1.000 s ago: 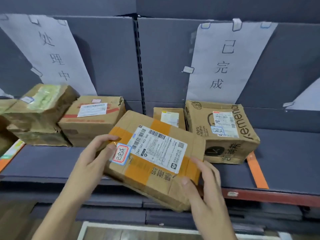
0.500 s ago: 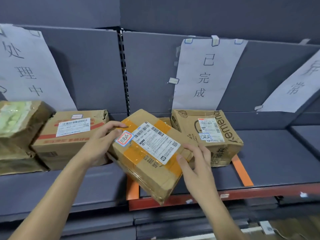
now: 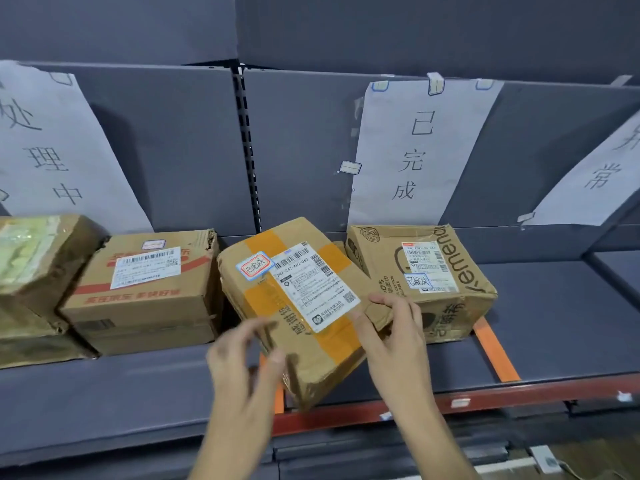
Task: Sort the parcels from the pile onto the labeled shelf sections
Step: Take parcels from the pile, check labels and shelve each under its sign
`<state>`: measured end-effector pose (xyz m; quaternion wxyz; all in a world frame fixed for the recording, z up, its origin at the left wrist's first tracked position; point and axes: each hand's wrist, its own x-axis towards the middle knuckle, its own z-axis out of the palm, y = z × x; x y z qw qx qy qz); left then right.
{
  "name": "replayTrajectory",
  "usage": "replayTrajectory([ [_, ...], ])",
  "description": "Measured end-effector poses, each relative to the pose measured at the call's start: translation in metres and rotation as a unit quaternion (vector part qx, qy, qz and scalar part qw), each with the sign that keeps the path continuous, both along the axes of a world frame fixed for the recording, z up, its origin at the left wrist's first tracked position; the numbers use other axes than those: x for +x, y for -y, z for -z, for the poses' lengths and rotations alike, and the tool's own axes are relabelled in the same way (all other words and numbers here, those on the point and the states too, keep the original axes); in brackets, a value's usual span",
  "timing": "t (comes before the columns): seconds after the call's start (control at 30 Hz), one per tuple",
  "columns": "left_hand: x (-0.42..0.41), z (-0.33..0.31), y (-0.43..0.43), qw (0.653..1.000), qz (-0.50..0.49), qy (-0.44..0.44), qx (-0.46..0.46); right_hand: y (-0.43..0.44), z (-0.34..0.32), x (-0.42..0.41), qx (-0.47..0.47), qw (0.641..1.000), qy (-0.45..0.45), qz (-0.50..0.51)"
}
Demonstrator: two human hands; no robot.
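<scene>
Parcel now lying on the shelf, no longer carried: the brown cardboard parcel with orange tape is resting on the dark grey shelf, and the left hand is coming away.

Left fingers are hanging loosely curled at the parcel's 7 o'clock, gripping nothing. The right hand is touching its 4 o'clock edge with relaxed fingers. The parcel is sitting askew under the white paper sign at 1 o'clock. Its near corner is apparently overhanging the shelf lip, so letting go without pushing it deeper is risking a tip-off.
</scene>
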<state>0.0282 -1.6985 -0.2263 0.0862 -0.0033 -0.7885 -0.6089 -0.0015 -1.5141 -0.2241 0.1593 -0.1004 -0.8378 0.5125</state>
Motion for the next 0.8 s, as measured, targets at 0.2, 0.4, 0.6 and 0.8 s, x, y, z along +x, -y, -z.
replayTrajectory([
  [0.2,-0.023,0.010,-0.021,0.999,0.042,-0.010,-0.005,0.008,-0.002,-0.003,0.047,0.999,0.001,-0.023],
  [0.4,-0.081,0.005,-0.016,0.995,0.079,-0.013,-0.055,0.000,-0.005,-0.040,0.041,0.999,0.031,-0.009],
  [0.6,-0.090,0.006,-0.013,0.992,0.100,-0.012,-0.075,-0.004,-0.004,-0.048,0.072,0.997,0.038,-0.002],
  [0.8,-0.092,-0.003,-0.005,0.983,0.133,0.003,-0.125,-0.005,-0.015,-0.047,0.193,0.980,0.048,0.002],
])
